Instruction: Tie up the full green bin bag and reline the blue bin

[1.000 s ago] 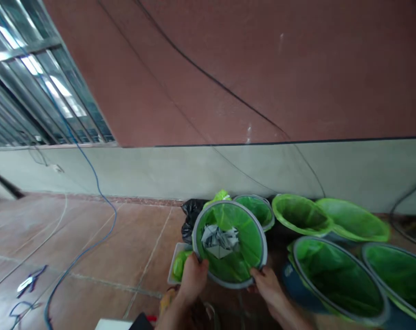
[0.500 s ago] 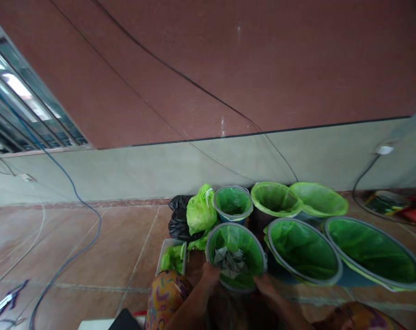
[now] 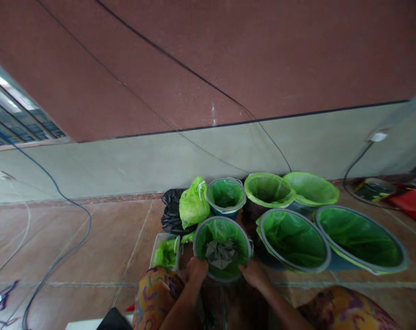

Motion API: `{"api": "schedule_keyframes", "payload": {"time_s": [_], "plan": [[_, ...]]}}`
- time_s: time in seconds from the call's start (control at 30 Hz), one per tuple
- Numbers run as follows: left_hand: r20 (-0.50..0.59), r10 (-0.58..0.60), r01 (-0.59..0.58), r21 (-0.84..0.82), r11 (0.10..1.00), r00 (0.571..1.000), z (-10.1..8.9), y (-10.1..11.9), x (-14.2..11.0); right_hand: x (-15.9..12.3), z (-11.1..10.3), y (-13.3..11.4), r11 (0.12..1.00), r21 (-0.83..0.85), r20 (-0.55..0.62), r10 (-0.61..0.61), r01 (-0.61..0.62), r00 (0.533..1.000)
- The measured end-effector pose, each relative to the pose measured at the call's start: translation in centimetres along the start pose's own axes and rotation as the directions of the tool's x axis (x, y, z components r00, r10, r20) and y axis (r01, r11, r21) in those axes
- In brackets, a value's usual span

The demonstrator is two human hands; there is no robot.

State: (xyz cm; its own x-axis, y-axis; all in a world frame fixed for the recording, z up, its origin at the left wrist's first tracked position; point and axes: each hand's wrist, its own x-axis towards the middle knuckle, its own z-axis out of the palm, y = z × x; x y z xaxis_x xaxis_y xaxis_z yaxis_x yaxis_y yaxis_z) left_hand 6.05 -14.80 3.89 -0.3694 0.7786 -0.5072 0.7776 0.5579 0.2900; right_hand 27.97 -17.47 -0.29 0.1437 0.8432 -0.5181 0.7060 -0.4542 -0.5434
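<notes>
Both hands look clamped on the near rim of a green-lined bucket (image 3: 196, 245), left hand (image 3: 196, 270) and right hand (image 3: 249, 272) 1 per side; fingers under the rim hidden. Bucket is in front of the person, left end of the front row; can't tell if its base rests on the floor. Inside: crumpled grey paper (image 3: 221, 253). Placement looks nearly done, grip not yet released. Around it, 5 other buckets (image 3: 288, 224), liners in too, so lining reads 6 of 6. Left: white container (image 3: 177, 253) with green plastic (image 3: 166, 252), tied green bag (image 3: 194, 206), black bag (image 3: 172, 215). What's left beyond letting go: can't tell.
</notes>
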Motion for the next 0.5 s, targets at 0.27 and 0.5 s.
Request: {"api": "schedule_keyframes", "payload": {"time_s": [0.27, 0.5], "plan": [[-0.262, 0.174, -0.183, -0.011, 0.983, 0.949, -1.2, 0.3, -2.8, -0.6, -1.0, -0.5, 0.918, 0.238, 0.086, 0.306, -0.318, 0.948], [-0.126, 0.21, -0.237, -0.256, 0.937, 0.969, -2.2, 0.8, -4.3, -1.8, 0.1, -0.1, 0.763, 0.564, 0.061, 0.343, -0.316, 0.937]]}}
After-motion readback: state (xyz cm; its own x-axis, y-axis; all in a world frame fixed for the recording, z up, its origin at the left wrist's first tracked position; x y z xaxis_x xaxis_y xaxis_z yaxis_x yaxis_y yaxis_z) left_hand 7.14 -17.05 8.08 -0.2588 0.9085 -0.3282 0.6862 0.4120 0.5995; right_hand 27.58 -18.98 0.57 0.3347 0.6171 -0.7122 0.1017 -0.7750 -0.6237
